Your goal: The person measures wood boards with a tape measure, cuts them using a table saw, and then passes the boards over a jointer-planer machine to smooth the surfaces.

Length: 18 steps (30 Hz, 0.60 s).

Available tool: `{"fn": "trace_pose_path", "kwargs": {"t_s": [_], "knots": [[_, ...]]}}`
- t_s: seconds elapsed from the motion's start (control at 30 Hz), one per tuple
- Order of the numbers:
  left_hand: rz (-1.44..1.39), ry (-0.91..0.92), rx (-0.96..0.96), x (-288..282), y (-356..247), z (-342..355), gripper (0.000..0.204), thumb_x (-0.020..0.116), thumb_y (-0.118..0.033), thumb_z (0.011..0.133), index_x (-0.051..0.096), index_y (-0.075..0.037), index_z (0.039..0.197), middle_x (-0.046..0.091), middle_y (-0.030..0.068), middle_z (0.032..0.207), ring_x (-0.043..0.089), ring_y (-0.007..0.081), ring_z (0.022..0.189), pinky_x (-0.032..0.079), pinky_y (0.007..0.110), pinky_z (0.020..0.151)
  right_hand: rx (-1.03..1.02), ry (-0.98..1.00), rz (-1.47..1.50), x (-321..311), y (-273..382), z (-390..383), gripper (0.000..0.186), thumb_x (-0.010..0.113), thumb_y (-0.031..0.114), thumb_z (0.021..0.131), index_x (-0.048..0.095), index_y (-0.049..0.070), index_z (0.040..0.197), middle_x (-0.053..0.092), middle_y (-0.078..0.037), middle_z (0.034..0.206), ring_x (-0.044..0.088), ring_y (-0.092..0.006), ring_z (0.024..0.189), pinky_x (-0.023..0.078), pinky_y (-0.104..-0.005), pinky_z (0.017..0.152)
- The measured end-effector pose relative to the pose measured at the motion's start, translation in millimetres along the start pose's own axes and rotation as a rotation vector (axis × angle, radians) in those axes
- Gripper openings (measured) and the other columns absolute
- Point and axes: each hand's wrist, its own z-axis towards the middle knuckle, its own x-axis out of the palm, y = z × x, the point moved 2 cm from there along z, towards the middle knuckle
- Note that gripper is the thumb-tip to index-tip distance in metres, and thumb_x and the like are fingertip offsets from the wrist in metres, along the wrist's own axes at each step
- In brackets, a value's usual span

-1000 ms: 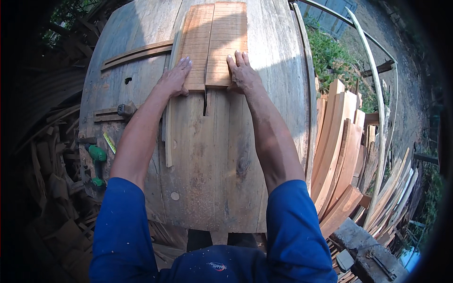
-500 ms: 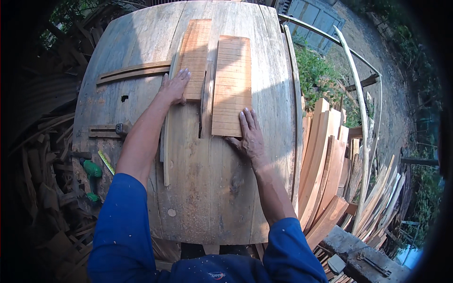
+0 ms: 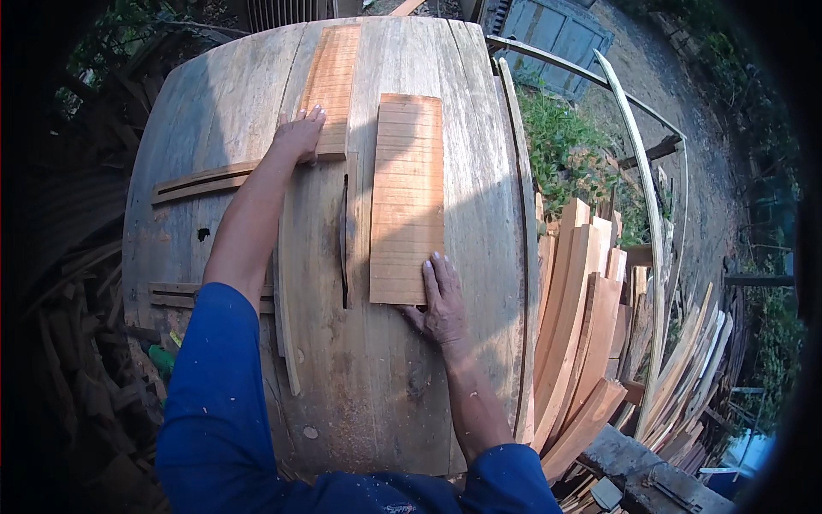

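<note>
Left hand (image 3: 300, 135) flat, open, pinning the far board (image 3: 330, 86); right hand (image 3: 443, 300) open at the near board's (image 3: 408, 197) end. I'd keep palms flat, fingers off the bench (image 3: 214, 128) slot (image 3: 346, 231).

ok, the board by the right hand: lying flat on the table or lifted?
Flat. The board lies full length on the table, no raised edge visible; the right hand touches its near corner.
</note>
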Motion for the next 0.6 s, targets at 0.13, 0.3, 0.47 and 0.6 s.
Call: {"fn": "trace_pose_path", "kwargs": {"t_s": [0.13, 0.3, 0.47, 0.6], "knots": [[-0.089, 0.171, -0.001, -27, 35, 61, 0.074, 0.058, -0.022, 0.092, 0.028, -0.014, 0.159, 0.025, 0.0028, 0.168, 0.032, 0.0282, 0.151, 0.026, 0.062, 0.120, 0.022, -0.023, 0.017, 6, 3, 6, 0.094, 0.081, 0.045, 0.079, 0.040, -0.001, 0.150, 0.036, -0.025, 0.158, 0.038, -0.0478, 0.143, 0.034, -0.0551, 0.118], [-0.357, -0.216, -0.225, -18, 15, 90, 0.089, 0.056, -0.058, 0.094, 0.026, -0.007, 0.160, 0.041, 0.0176, 0.159, 0.042, 0.0328, 0.145, 0.026, 0.065, 0.118, 0.066, -0.024, 0.013, 7, -2, 6, 0.094, 0.081, 0.044, 0.079, 0.040, -0.003, 0.149, 0.036, -0.025, 0.158, 0.038, -0.0476, 0.143, 0.035, -0.0552, 0.118], [-0.300, -0.170, -0.521, -33, -12, 108, 0.130, 0.060, -0.089, 0.068, 0.019, -0.009, 0.162, 0.039, 0.0245, 0.157, 0.044, 0.0368, 0.143, 0.018, 0.072, 0.116, 0.103, -0.011, 0.028, 5, -6, 6, 0.093, 0.082, 0.043, 0.078, 0.042, -0.002, 0.148, 0.037, -0.025, 0.157, 0.039, -0.0471, 0.143, 0.036, -0.0553, 0.117], [-0.387, -0.256, -0.540, -13, 11, 140, 0.129, 0.067, -0.084, 0.064, 0.025, -0.010, 0.161, 0.039, 0.0322, 0.154, 0.049, 0.0455, 0.137, 0.023, 0.071, 0.113, 0.084, -0.023, 0.084, 5, -7, 11, 0.090, 0.082, 0.042, 0.078, 0.044, 0.003, 0.150, 0.037, -0.023, 0.157, 0.040, -0.0469, 0.141, 0.037, -0.0555, 0.117]]}}
